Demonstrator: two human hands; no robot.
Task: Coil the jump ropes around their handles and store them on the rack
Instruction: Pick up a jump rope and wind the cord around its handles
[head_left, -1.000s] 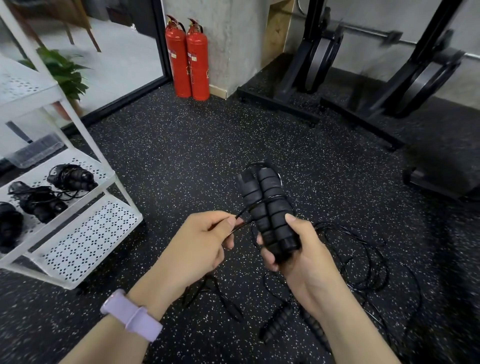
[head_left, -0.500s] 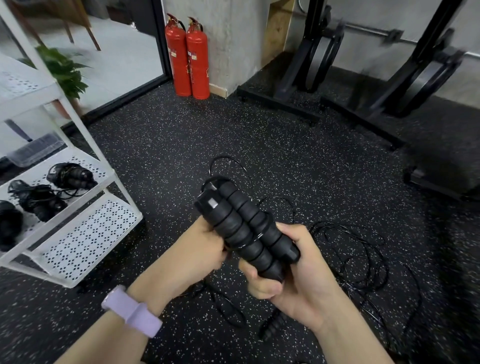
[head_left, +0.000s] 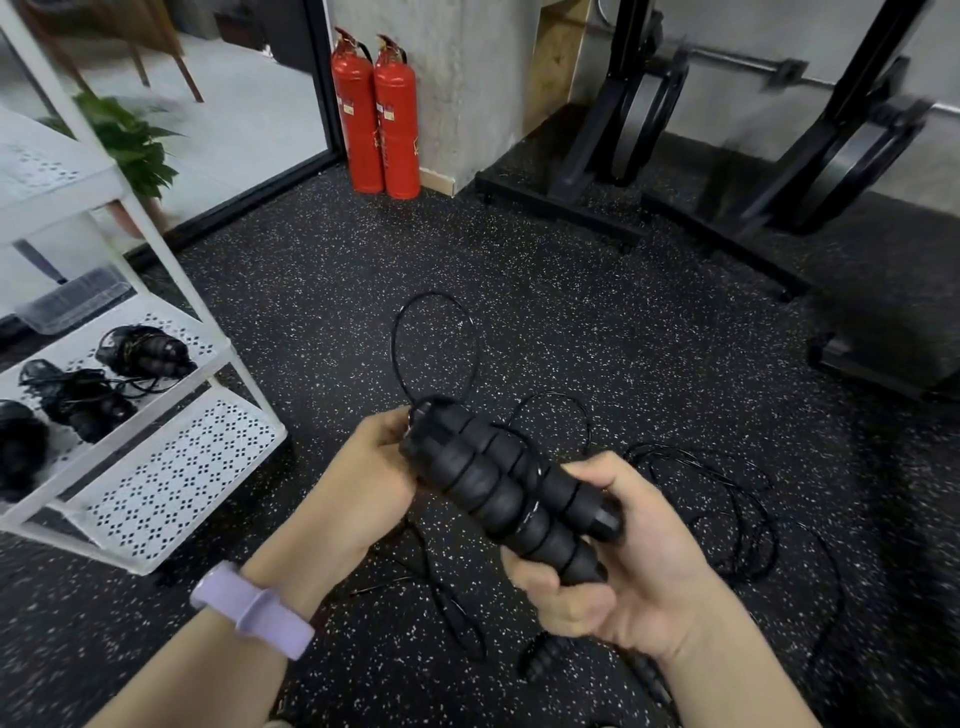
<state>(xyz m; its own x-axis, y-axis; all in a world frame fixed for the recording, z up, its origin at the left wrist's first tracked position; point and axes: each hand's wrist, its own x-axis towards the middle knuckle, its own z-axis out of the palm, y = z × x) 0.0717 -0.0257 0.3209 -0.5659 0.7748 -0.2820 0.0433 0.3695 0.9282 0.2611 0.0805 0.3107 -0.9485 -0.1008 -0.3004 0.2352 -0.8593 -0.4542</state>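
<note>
Centre, near: pair of black ribbed foam handles (head_left: 511, 486), clasped at near end by right hand (head_left: 618, 566), far end by left hand (head_left: 366, 486). Keep thin black cord loop (head_left: 434, 343) taut, wrapping snugly.

Labels on the two fire extinguishers (head_left: 382, 111) are too blurred to read

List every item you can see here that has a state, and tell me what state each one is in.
Left hand: grips the upper end of the handle pair.
Right hand: grips the lower end.
Jump rope handles: side by side, tilted, cord wound round them, loop free.
Second jump rope: loose on the floor.
Coiled jump ropes: stored on the rack's middle shelf.
White rack: lowest shelf bare where visible.
Fire extinguishers: upright.
</note>
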